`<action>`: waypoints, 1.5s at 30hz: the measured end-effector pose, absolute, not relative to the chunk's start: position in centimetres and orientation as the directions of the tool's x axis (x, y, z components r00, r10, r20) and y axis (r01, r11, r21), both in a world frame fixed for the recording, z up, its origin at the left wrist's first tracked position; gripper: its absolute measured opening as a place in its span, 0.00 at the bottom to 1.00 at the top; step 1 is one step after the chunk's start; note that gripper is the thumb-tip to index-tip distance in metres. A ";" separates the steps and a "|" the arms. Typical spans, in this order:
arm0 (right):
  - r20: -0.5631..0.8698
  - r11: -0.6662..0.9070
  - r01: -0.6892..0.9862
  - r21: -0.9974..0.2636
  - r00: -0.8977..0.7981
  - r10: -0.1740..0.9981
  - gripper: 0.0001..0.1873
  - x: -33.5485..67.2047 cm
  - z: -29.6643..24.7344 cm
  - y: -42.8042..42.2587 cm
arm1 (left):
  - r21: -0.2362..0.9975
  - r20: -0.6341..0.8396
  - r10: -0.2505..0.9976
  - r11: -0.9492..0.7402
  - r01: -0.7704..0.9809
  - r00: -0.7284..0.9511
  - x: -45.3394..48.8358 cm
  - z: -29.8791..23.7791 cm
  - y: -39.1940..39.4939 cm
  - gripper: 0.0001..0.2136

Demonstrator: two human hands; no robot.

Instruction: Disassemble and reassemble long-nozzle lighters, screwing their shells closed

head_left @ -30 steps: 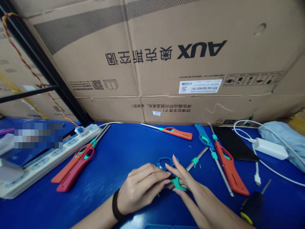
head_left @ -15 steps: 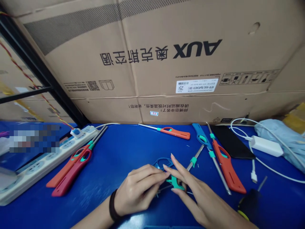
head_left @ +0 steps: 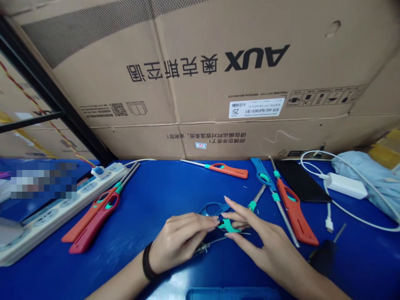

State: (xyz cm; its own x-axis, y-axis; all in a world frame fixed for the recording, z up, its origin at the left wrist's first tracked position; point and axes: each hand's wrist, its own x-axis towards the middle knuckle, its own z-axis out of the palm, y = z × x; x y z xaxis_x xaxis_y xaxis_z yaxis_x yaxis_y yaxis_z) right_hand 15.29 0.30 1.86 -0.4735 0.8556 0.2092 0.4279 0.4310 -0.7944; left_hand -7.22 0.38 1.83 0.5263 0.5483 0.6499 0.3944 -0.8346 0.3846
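My left hand point(head_left: 184, 235), with a dark band on its wrist, is closed in a pinch at a small dark piece beside a green lighter trigger point(head_left: 230, 226). My right hand point(head_left: 265, 243) holds the trigger between thumb and fingers, with its index finger stretched out. Just behind the hands lies a blue lighter handle shell point(head_left: 204, 207), partly covered by them. A metal lighter tube point(head_left: 258, 196) with a green collar lies beyond my right fingers. Thin wire and a small metal-ended part point(head_left: 203, 248) show under my left hand.
Assembled lighters lie around: orange point(head_left: 233, 171) at the back, blue point(head_left: 265, 177) and orange point(head_left: 296, 212) at right, red point(head_left: 93, 227) at left by a power strip point(head_left: 43, 218). A black screwdriver point(head_left: 323, 254), white charger point(head_left: 346, 185) and blue case point(head_left: 231, 293) also lie there.
The view has tilted down slightly, showing more of the blue case in front. Both hands stay together at the green trigger, which has turned a little flatter.
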 end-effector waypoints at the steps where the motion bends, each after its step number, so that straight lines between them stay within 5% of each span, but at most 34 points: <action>1: 0.206 0.428 0.429 -0.796 -0.473 0.857 0.32 15.3 1.9 0.3 | 0.381 0.651 0.544 -0.837 0.393 0.529 -7.2 1.9 0.4 0.15; 17: 0.281 0.497 0.369 -0.785 -0.503 0.817 0.19 15.3 1.6 0.7 | 0.323 0.681 0.560 -0.808 0.492 0.472 -6.8 2.0 0.4 0.14; 28: 0.108 0.345 0.330 -0.879 -0.566 0.817 0.09 14.4 4.6 4.0 | 0.355 0.628 0.609 -0.778 0.517 0.485 -7.6 1.5 1.0 0.14; 33: -0.092 0.185 0.359 -0.915 -0.632 0.770 0.15 13.1 4.9 6.5 | 0.445 0.600 0.682 -0.719 0.533 0.418 -8.2 1.8 1.0 0.15; 40: -0.156 -0.026 0.191 -0.981 -0.704 0.693 0.21 11.4 3.4 7.7 | 0.478 0.532 0.761 -0.632 0.611 0.371 -9.0 1.6 0.0 0.13; 45: -0.072 0.080 0.177 -0.981 -0.713 0.698 0.18 11.4 3.1 7.6 | 0.448 0.556 0.749 -0.636 0.629 0.360 -8.8 1.2 -0.4 0.13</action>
State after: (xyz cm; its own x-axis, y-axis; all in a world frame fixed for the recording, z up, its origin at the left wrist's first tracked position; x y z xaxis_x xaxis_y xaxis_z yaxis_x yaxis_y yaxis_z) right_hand 11.39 7.59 3.07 -0.7126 0.6979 -0.0720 0.1770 0.0796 -0.9810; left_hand -8.84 -0.40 1.22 0.3605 0.7487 0.5563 0.6288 -0.6356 0.4480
